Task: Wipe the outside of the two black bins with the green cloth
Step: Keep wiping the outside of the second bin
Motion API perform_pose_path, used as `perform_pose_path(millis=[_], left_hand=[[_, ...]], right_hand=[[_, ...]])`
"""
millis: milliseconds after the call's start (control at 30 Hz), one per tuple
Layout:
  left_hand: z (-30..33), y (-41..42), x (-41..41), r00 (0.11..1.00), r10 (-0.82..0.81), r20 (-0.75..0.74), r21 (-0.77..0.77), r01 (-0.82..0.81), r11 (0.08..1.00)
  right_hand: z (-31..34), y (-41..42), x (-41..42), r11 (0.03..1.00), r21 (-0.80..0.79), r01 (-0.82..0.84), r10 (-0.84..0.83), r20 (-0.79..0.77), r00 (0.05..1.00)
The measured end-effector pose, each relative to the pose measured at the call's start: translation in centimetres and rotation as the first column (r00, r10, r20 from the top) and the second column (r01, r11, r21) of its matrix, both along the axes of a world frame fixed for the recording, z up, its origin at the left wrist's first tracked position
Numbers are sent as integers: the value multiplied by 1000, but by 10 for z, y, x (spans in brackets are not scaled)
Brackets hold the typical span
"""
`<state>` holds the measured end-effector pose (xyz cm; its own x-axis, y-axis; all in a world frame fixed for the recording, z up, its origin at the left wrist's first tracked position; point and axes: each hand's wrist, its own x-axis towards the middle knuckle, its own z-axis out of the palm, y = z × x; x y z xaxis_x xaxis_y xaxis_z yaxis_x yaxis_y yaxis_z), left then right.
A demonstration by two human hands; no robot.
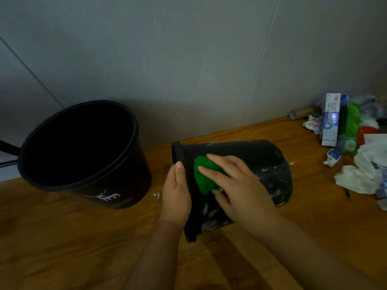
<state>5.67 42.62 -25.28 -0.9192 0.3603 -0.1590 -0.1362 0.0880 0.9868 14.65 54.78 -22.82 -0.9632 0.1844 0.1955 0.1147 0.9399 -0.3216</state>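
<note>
Right hand (236, 185) presses crumpled green cloth (204, 174) — scuffed cylindrical bin (270, 164).

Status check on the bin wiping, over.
Left hand steadies the tipped bin at its rim. Right hand presses the green cloth on its side. Upright bin untouched. Nothing in the way.
</note>
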Motion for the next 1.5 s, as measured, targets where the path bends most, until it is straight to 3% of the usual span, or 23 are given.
perform_pose_path(millis=[67, 133, 267, 333, 533, 700, 833, 900, 1133, 1267, 1333, 1500], left_hand=[[0, 0, 0, 1000, -4, 13, -14, 5, 1000], [1, 0, 2, 1000, -2, 17, -18, 2, 1000], [0, 0, 2, 1000, 1, 16, -5, -1, 1000], [0, -1, 0, 1000, 0, 18, -31, 0, 1000], [5, 2, -5, 1000, 6, 25, -96, -3, 995], [4, 1, -7, 1000, -4, -7, -111, 3, 994], [6, 2, -8, 1000, 7, -19, -143, -10, 990], [7, 2, -7, 1000, 8, -9, -143, -9, 990], [6, 3, -10, 999, 19, -39, -168, -26, 986], [7, 3, -10, 1000, 5, -14, -163, -7, 987], [8, 3, -9, 1000, 6, -15, -164, -8, 986], [9, 3, -11, 1000, 18, -21, -176, -22, 984]], right_hand=[[-3, 6, 2, 986, -46, 162, -162, -7, 987], [-4, 3, 1, 976, -59, 208, -209, -19, 978], [-5, -15, 4, 996, -72, -61, 60, -16, 998], [-8, -7, 11, 990, -100, -102, 102, -2, 995], [-12, 9, 18, 974, -102, 204, -209, -44, 977], [-9, -5, 18, 1000, -7, -6, 5, -36, 999], [-7, 15, 18, 963, -114, 244, -241, 40, 970], [-5, 20, 16, 932, -96, 351, -345, 67, 936], [-14, 5, 23, 997, -34, 75, -76, -24, 997], [-20, 38, 30, 914, -180, 363, -370, -9, 929], [-20, 43, 30, 899, -165, 406, -415, -23, 910], [-24, 34, 34, 972, -127, 197, -199, 0, 980]])
